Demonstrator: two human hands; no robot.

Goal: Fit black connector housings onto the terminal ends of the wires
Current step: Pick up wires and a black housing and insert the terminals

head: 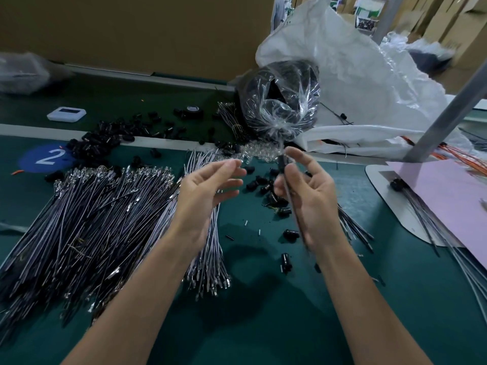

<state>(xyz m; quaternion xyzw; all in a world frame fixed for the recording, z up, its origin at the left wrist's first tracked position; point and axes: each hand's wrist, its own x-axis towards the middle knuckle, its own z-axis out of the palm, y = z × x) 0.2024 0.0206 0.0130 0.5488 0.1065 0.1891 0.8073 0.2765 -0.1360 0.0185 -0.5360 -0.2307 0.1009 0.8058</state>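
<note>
right hand [311,196] grips wire [294,214] and black housing [282,162] | left hand [203,196] fingers [226,167] slack, empty | wire pile [92,219] beneath

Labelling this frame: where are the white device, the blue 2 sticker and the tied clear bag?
white device [66,113], head view, top face
blue 2 sticker [50,157], head view, digit
tied clear bag [279,101], head view, bulging side

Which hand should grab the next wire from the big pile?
Left, probably. The left hand is empty and open over the pile of grey metal-tipped wires; the right hand holds a wire with a black plastic connector housing on it.
</note>
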